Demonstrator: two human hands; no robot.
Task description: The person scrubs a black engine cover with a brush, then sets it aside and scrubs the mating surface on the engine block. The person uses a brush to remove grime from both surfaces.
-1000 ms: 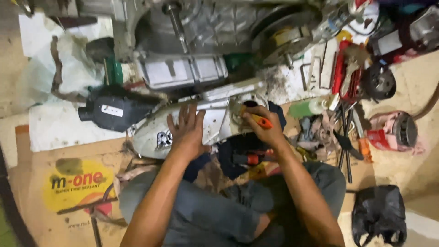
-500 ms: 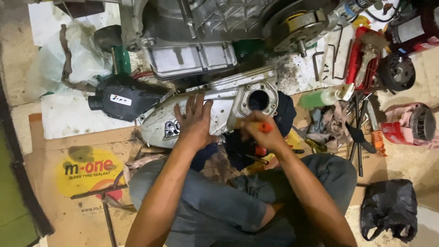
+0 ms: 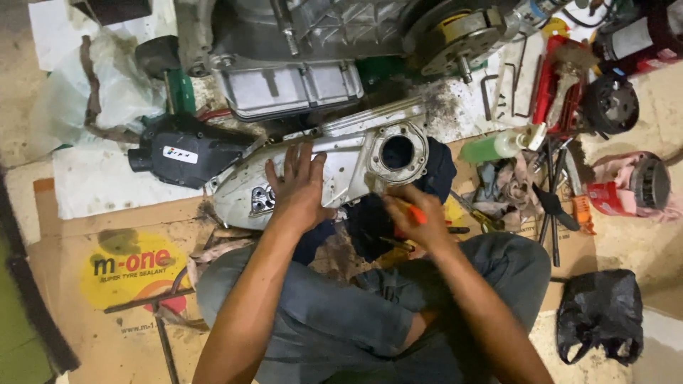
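Person sat cross-legged on flattened cardboard (image 3: 107,284), working on a long silver engine side cover (image 3: 334,174) lying across the lap edge at about 12 o'clock from the knees. Left hand (image 3: 295,188) lay flat on the cover's middle, fingers spread and gripping nothing, pressing it steady. Right hand (image 3: 413,220) was closed around an orange-handled tool (image 3: 413,212), probably a screwdriver, its tip hidden near the cover's lower edge, just below the round opening (image 3: 397,151) at the cover's 3 o'clock end. Judged step: working a fastener or seam along that edge while the cover is braced. The next move would call for firm downward hold from the flat hand and a square, controlled turn or pry so the tip does not slip. Engine block (image 3: 292,78) stood at 12 o'clock beyond the cover, a black plastic housing (image 3: 181,149) at 10 o'clock, loose tools and a green bottle (image 3: 498,147) at 2 o'clock
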